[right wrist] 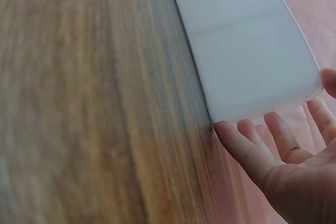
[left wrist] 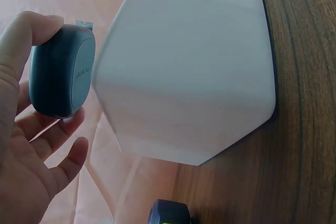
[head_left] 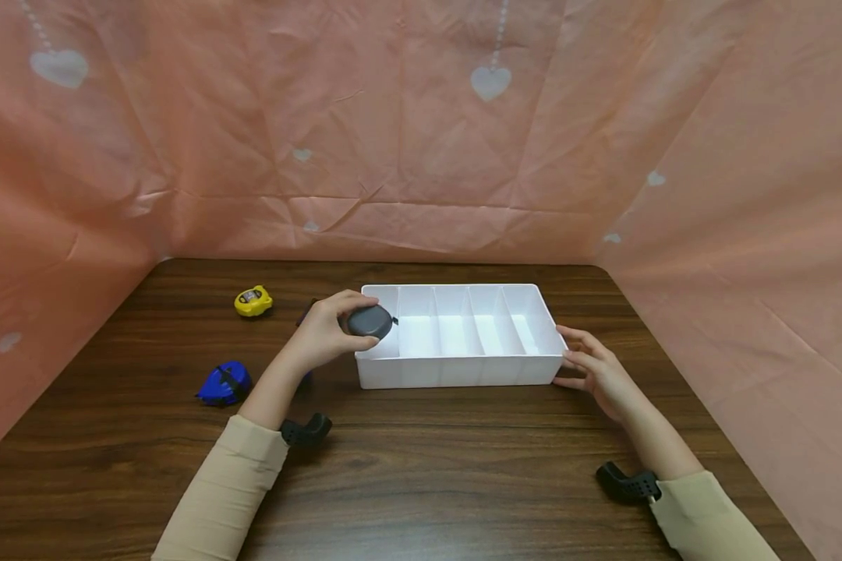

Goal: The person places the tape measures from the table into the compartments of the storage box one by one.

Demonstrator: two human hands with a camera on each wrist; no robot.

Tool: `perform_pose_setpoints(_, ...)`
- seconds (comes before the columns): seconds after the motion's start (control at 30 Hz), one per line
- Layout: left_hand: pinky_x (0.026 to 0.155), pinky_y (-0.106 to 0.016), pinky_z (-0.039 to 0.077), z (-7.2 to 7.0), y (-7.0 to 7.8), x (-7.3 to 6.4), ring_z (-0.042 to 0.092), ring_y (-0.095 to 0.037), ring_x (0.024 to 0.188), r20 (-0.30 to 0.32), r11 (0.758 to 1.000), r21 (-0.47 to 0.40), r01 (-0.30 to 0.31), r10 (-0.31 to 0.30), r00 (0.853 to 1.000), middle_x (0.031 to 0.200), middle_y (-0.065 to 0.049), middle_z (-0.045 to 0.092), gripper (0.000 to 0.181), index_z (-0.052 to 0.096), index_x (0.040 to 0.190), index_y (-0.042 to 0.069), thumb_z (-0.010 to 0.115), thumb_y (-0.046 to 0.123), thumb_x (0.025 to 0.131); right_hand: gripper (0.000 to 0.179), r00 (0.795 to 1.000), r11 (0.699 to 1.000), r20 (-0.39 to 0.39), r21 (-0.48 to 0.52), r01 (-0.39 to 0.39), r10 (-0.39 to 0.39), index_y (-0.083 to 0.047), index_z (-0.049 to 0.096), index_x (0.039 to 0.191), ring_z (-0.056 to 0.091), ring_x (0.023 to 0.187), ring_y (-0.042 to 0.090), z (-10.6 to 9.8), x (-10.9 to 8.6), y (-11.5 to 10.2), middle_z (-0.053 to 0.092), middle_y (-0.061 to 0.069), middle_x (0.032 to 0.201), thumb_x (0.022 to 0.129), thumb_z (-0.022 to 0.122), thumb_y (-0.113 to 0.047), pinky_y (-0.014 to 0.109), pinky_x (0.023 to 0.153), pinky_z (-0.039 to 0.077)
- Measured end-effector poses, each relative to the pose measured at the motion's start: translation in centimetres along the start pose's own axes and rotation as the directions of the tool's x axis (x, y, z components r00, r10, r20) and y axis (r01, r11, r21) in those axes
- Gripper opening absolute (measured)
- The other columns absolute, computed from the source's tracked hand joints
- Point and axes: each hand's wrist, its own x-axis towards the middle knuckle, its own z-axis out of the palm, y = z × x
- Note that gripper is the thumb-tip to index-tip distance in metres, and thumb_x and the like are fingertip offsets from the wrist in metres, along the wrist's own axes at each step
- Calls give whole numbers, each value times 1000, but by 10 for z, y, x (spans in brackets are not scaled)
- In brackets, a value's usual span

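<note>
Thumb and fingers of the left hand (head_left: 331, 328) are curled round a dark grey case (head_left: 369, 322), held raised at the left end of a white divided tray (head_left: 463, 372). The tray's right end is touched by the spread fingers of the right hand (head_left: 599, 375). Farther left on the desk (head_left: 421, 467), a blue object (head_left: 224, 383) is noted, with a yellow object (head_left: 253, 301) farther back.
</note>
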Motion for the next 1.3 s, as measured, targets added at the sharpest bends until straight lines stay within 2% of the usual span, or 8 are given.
perform_pose_setpoints(0.17,74,-41,50,2,-2,0,56,-22,89,23,1000,3,3,-3,1000,117,-4,59,59,62,125,2,85,14,72,42,1000,1000,0,3,-3,3,-8,39,143,61,100,15,0,-1,0,49,3,117,102,46,-17,40,78,53)
perform_pose_setpoints(0.4,75,-36,50,4,-2,0,58,-21,91,49,999,26,22,-23,999,118,-4,58,60,62,126,3,85,13,72,42,1000,1000,2,5,-1,1,-8,38,143,61,99,16,0,-1,0,49,3,117,102,46,-17,40,78,53)
perform_pose_setpoints(0.83,78,-33,50,6,-4,-1,57,-22,98,103,997,63,35,-41,994,123,-8,56,61,61,128,3,84,14,73,42,1000,1000,1,2,-5,5,-7,38,143,61,100,15,0,0,0,49,4,116,102,46,-16,41,79,53)
perform_pose_setpoints(1.3,74,-35,49,7,-3,-1,53,-23,94,135,997,75,13,-23,991,127,-8,54,62,60,130,5,80,9,71,43,1000,1000,6,6,10,-10,-6,37,143,61,100,16,0,0,0,50,4,115,102,45,-16,41,79,53)
